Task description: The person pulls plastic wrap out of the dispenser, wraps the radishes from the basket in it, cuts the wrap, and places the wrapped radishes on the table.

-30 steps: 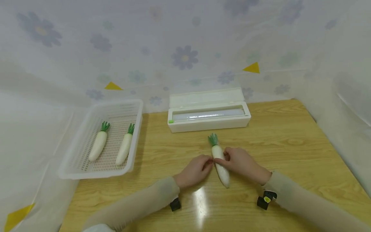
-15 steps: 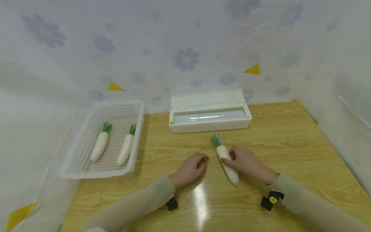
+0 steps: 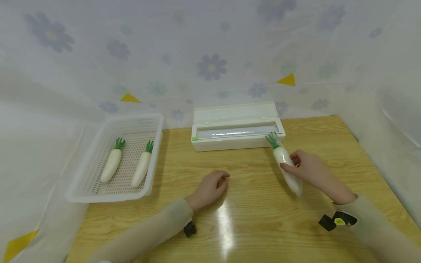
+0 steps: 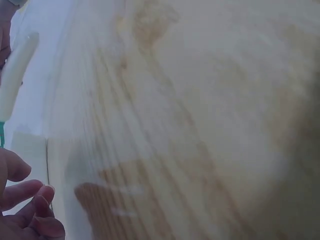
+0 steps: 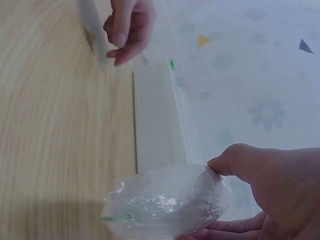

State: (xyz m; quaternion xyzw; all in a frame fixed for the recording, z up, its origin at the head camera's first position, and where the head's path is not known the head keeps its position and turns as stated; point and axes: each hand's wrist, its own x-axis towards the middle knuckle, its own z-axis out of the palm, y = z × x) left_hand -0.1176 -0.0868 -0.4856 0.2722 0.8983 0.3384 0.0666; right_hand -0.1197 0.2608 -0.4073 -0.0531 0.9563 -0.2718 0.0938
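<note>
The right hand point(image 3: 310, 171) grips a film-wrapped white radish point(image 3: 283, 157) in front of the right end of the cling-film dispenser point(image 3: 235, 143), leaves toward it. The left hand point(image 3: 208, 190), well apart from the right, holds nothing, fingers loosely curled, nearer the person than the dispenser. Left of the dispenser, a plastic basket point(image 3: 105, 198) contains two more radishes point(image 3: 112, 166).

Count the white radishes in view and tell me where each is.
3. The left radish and the right radish lie apart in the white basket; the film-wrapped radish is held by the right hand. None seems hidden.
</note>
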